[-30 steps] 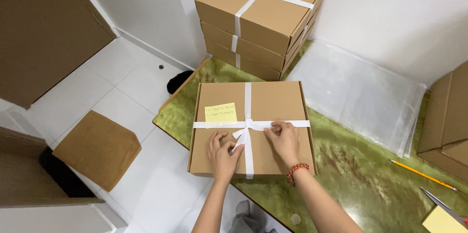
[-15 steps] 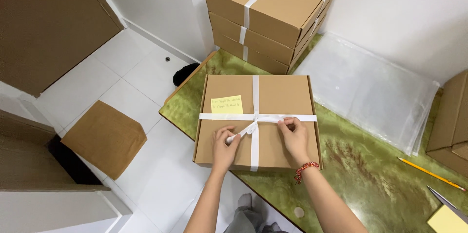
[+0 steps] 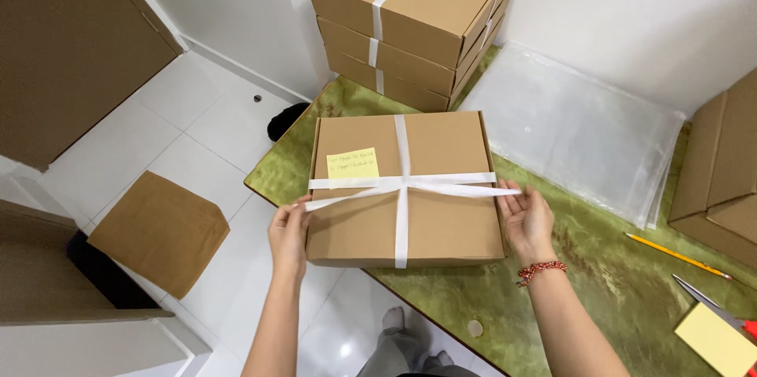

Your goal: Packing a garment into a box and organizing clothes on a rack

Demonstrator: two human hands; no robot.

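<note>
A flat brown cardboard box (image 3: 441, 219) lies on the green marbled table (image 3: 623, 282), with a yellow sticky note (image 3: 352, 163) on its lid. White ribbon (image 3: 401, 184) crosses the lid lengthwise and sideways and meets at the middle. My left hand (image 3: 290, 231) is at the box's left edge and pinches the left ribbon end. My right hand (image 3: 527, 218) is at the right edge and holds the right ribbon end. Both ends are pulled out sideways, taut.
A stack of three ribbon-tied brown boxes (image 3: 414, 22) stands behind. Clear plastic sheets (image 3: 576, 128) lie at the right rear, more cardboard boxes (image 3: 721, 168) at far right. A yellow pencil (image 3: 676, 255), scissors (image 3: 714, 306) and a yellow note pad (image 3: 717, 341) lie front right. White tiled floor at left holds a flat brown carton (image 3: 158, 231).
My hands were together at the middle of the lid on the ribbon. They have moved apart to the box's left and right edges, drawing the ribbon ends outward.
</note>
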